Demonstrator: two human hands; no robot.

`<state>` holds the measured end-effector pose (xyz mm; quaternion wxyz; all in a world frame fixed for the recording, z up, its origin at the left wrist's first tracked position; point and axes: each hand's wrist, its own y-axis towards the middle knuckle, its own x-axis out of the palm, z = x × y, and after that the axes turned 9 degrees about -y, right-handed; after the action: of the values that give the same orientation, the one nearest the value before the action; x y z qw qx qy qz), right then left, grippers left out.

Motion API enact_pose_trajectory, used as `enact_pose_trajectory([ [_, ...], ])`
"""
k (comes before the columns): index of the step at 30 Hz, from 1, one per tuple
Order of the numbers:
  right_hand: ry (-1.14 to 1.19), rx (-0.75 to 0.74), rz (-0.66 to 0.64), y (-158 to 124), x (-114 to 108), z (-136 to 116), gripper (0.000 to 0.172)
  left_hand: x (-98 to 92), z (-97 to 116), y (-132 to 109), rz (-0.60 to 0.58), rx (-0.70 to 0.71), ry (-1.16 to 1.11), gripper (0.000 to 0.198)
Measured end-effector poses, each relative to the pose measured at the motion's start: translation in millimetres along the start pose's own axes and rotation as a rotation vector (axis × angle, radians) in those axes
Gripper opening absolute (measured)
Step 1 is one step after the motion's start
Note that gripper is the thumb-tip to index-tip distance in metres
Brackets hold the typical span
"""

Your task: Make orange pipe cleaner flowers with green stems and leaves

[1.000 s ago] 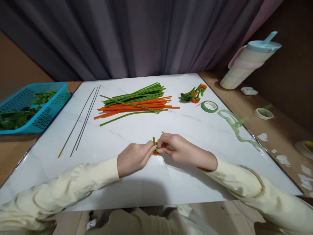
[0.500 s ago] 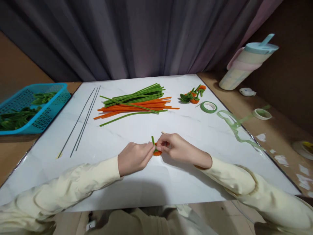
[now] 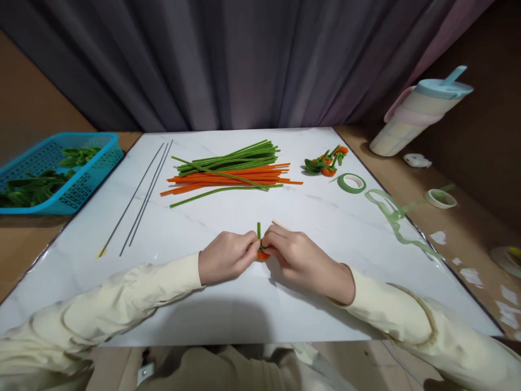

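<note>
Near the front middle of the white board (image 3: 228, 217), my left hand (image 3: 230, 257) and my right hand (image 3: 303, 260) meet at a small orange and green piece (image 3: 263, 255). Fingertips of both hands pinch it from either side, and its green stem stands up between them. A thin pale stick shows behind my right fingers. Farther back lie green fuzzy stems (image 3: 244, 156) and orange fuzzy stems (image 3: 232, 177). Several orange and green pieces (image 3: 329, 162) sit at the back right, beside a roll of green tape (image 3: 351, 183).
At left, a blue basket (image 3: 95, 163) holds green pieces, with three dark wires (image 3: 140, 203) beside it. A tumbler (image 3: 407, 122), loose green tape strip (image 3: 393, 217), another tape roll (image 3: 440, 199) and paper scraps (image 3: 472, 277) are at right.
The view has shifted slightly. The green stem between my hands now stands more upright, and the fingers of my right hand are more closed around the piece.
</note>
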<state>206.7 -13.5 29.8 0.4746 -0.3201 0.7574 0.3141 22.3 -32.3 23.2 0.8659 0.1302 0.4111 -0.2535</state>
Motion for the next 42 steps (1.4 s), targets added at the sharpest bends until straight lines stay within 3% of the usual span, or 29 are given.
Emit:
enact_pose_trajectory([
  [5,-0.239,-0.161,0.075,-1.7,1.0,-1.3,0.028,-9.4,0.6,4.0,-0.025,0.01,-0.148,0.022],
  [13,-0.446,-0.281,0.177,-0.3,2.7,-3.3,0.027,-19.0,1.9,8.6,-0.056,0.01,-0.232,0.021],
  [18,-0.573,-0.449,0.216,0.8,2.9,-4.9,0.026,-27.2,1.2,13.2,-0.174,-0.009,-0.267,0.021],
  [23,-0.535,-0.57,0.212,0.7,-4.1,-6.0,0.029,-36.6,-2.7,16.8,-0.325,-0.065,-0.43,0.023],
  [26,-0.513,-0.638,0.24,1.4,-5.6,-2.3,0.033,-38.3,-4.6,17.4,-0.344,-0.095,-0.505,0.023],
  [28,-0.453,-0.58,0.289,2.4,-4.9,0.8,0.031,-38.4,-4.4,17.0,-0.324,-0.117,-0.562,0.026],
  [31,-0.157,-0.276,0.345,4.8,-5.4,3.6,0.025,-38.7,-2.4,14.1,-0.225,-0.119,-0.598,0.034],
  [35,0.256,0.041,0.319,7.3,-10.8,3.1,0.016,-37.7,-2.0,5.2,0.002,0.014,-0.195,0.031],
  [38,0.33,0.105,0.296,7.0,-12.7,2.5,0.014,-36.1,-5.2,-0.5,0.124,0.243,0.205,0.032],
  [42,0.331,0.05,0.321,5.9,-11.0,3.2,0.013,-37.4,-8.3,-0.1,0.136,0.562,0.53,0.033],
])
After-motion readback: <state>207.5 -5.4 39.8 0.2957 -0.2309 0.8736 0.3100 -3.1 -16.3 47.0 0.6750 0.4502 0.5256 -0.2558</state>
